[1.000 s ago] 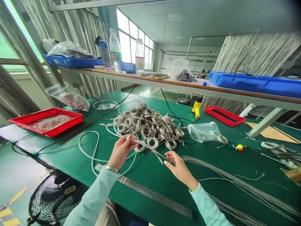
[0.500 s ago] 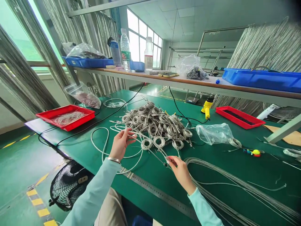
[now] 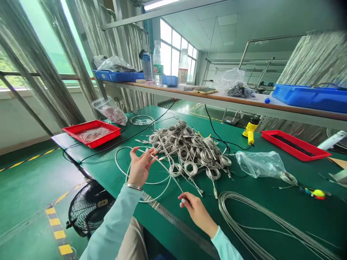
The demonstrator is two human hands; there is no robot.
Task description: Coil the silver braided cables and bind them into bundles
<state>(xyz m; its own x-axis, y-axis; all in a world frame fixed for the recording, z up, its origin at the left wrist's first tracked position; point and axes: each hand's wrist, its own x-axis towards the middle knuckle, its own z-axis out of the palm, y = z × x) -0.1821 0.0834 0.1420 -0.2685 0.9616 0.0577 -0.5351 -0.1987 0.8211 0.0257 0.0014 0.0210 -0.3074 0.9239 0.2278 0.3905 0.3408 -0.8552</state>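
A loose grey cable (image 3: 174,178) runs between my two hands, slanting down to the right. My left hand (image 3: 139,168) pinches it with thumb and fingers, and the cable's wide loops spread on the green table around this hand. My right hand (image 3: 199,213) grips the cable lower down, near the ruler; the exact end is hidden by the fingers. A heap of small coiled cables (image 3: 187,144) lies just beyond both hands. Beneath them a steel ruler (image 3: 176,222) lies along the table's near edge.
A bundle of long cables (image 3: 255,209) bends across the right side. Red trays (image 3: 108,139) stand left and right, with a plastic bag (image 3: 260,164) and yellow heat gun (image 3: 251,131) at right. A shelf (image 3: 162,90) crosses the back. A black fan (image 3: 89,207) stands below left.
The view has swung slightly left, so the scene sits further right. My right hand has moved left and nearer to me, away from the long cable bundle, still pinching the cable.
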